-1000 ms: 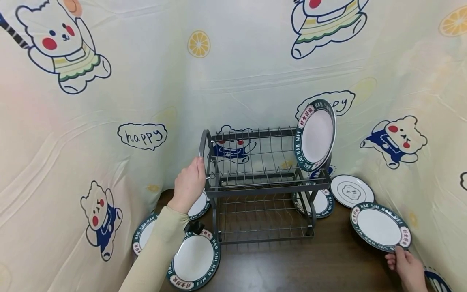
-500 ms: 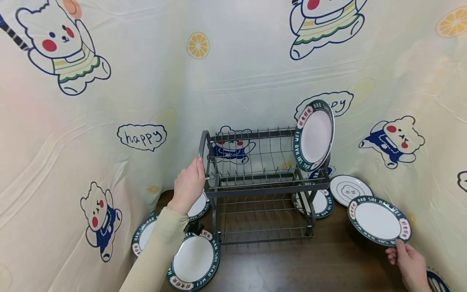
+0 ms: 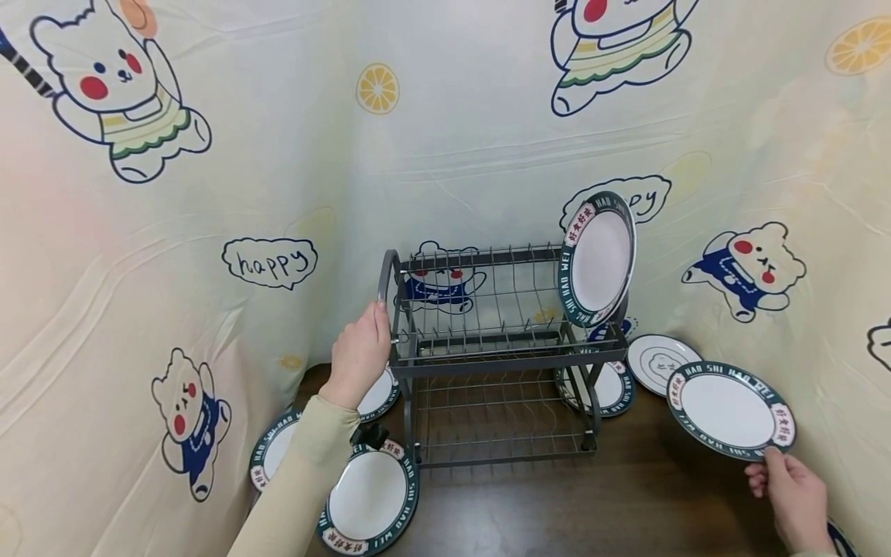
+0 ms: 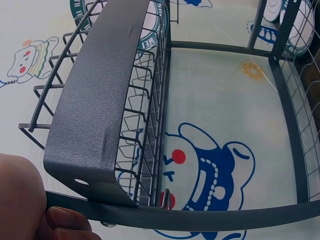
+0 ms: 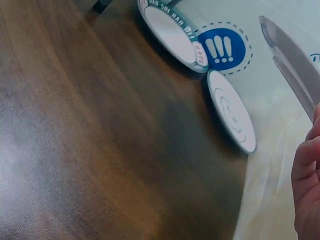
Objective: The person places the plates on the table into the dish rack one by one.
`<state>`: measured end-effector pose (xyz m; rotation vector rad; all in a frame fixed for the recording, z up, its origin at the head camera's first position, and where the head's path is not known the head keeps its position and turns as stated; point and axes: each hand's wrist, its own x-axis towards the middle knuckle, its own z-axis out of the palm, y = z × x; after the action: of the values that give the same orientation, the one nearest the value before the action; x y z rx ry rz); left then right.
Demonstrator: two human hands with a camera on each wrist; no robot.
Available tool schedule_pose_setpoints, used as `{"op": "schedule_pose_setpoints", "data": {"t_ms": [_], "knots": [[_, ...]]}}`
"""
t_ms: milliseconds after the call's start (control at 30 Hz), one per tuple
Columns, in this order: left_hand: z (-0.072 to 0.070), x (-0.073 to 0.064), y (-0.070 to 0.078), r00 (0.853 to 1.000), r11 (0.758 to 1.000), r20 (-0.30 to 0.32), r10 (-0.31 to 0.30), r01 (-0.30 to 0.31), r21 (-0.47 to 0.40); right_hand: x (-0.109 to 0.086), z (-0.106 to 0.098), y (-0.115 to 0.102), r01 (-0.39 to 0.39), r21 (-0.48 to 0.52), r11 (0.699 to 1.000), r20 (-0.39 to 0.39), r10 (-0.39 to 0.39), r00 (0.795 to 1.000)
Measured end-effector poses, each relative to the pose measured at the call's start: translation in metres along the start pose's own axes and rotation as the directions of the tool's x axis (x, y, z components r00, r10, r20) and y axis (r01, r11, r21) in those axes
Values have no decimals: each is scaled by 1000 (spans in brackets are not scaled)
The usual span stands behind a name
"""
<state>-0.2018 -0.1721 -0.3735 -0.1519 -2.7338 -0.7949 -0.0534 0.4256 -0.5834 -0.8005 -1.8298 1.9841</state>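
Note:
My left hand (image 3: 361, 352) grips the left side frame of a dark two-tier dish rack (image 3: 511, 360); in the left wrist view its fingers (image 4: 67, 220) curl round the frame bar. At the right, my right hand (image 3: 790, 495) pinches the near rim of a plate (image 3: 727, 410) with a green lettered border, thumb on top. The right wrist view shows this held plate (image 5: 295, 62) edge-on, raised over the table. Another green-rimmed plate (image 3: 597, 259) stands upright at the right end of the rack's top tier.
Behind the held plate lie a pale plate (image 3: 657, 363) and a green-rimmed plate (image 3: 611, 387), partly behind the rack. Several more plates lie at the left, including one (image 3: 369, 495) beside the left forearm. A printed cloth (image 3: 452, 116) encloses the brown table (image 3: 515, 510).
My right hand has raised the plate off the table's right side, moving it slightly up and to the right. The left hand keeps its grip on the rack.

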Motion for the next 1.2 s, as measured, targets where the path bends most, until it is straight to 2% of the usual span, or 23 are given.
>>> {"op": "schedule_pose_setpoints", "data": {"t_ms": [167,400,633,933,1200], "knots": [[0,0,0,1000,1000,1,2,-2,-2,-3,3,-11,23,40,999,-1,-23,1000],[0,0,-1,1000,1000,-4,6,-6,-3,-9,8,-24,15,38,999,-22,-14,1000],[1,0,-1,1000,1000,-8,8,-8,2,-9,12,-36,41,143,989,-8,-41,999],[1,1,-1,1000,1000,-6,7,-7,6,-12,20,-55,57,213,975,-8,-57,998],[2,1,-2,1000,1000,-9,7,-7,5,-16,29,-70,80,229,970,-66,-67,996]]}}
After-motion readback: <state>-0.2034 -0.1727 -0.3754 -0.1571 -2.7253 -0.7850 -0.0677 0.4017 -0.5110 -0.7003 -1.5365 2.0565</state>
